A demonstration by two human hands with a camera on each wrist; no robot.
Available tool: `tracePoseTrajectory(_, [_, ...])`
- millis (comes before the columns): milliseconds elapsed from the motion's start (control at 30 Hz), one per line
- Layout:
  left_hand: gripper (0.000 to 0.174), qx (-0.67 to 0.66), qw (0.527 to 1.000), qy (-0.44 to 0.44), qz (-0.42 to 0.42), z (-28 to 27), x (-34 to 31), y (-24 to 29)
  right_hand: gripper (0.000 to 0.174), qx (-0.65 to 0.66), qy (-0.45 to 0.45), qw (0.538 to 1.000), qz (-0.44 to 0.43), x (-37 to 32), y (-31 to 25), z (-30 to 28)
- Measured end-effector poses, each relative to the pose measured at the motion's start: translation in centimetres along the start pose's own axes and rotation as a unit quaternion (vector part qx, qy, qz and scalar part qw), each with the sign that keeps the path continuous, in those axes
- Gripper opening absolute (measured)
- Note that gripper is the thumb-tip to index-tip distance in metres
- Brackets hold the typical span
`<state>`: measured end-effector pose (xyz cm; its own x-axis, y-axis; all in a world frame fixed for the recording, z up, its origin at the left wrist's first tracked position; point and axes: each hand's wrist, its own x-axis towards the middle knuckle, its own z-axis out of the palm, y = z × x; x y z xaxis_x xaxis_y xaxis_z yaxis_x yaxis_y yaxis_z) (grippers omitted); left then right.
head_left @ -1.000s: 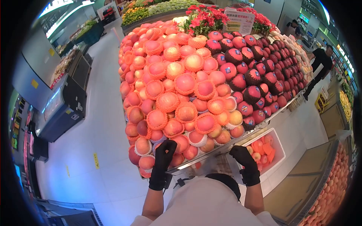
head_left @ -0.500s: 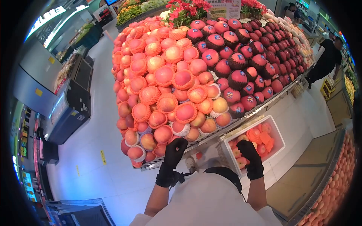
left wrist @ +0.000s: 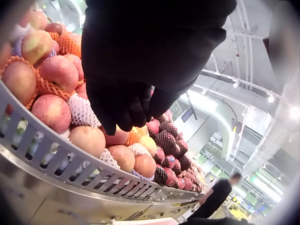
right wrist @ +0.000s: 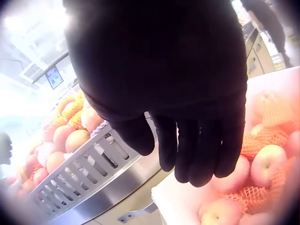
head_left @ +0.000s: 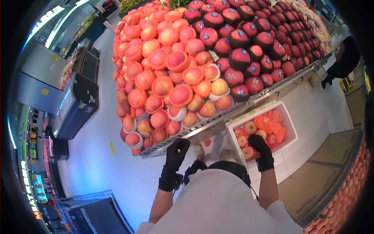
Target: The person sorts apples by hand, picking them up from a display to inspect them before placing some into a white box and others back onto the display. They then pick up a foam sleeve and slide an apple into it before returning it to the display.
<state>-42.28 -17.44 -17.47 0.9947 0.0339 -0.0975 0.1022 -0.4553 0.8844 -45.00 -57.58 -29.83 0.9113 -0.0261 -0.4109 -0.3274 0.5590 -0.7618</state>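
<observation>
Both hands wear black gloves. My left hand (head_left: 176,155) hangs near the front edge of the apple display (head_left: 187,134), its fingers loosely curled with nothing in them; in the left wrist view the hand (left wrist: 150,61) is in front of apples in foam nets. My right hand (head_left: 261,150) is over the near left part of a white foam box (head_left: 292,137) of apples and loose orange nets. In the right wrist view the right hand (right wrist: 173,93) has its fingers hanging relaxed above the apples (right wrist: 268,165), holding nothing.
Dark-netted red apples (head_left: 239,59) fill the display's right side. Brown cartons (head_left: 311,183) and another fruit stand (head_left: 344,195) are at the lower right. A freezer case (head_left: 80,105) stands at the left. A person in black (head_left: 348,56) is at the right edge.
The view has tilted down and shifted, so the display sits higher and the foam box shows more fully. The right hand has come over the box. The left hand remains empty near the display edge.
</observation>
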Motion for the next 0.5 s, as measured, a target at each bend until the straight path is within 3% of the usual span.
tracePoseTrajectory(233, [0.012,-0.001,1.0,-0.001,0.009,1.5,-1.6,-0.2,0.038,0.006,0.014,1.0,0.021,-0.5,-0.2,-1.5])
tracePoseTrajectory(500, [0.014,-0.009,1.0,-0.012,0.001,2.3,-1.4,0.3,0.029,-0.024,0.022,0.999,0.033,0.7,5.1,-10.2])
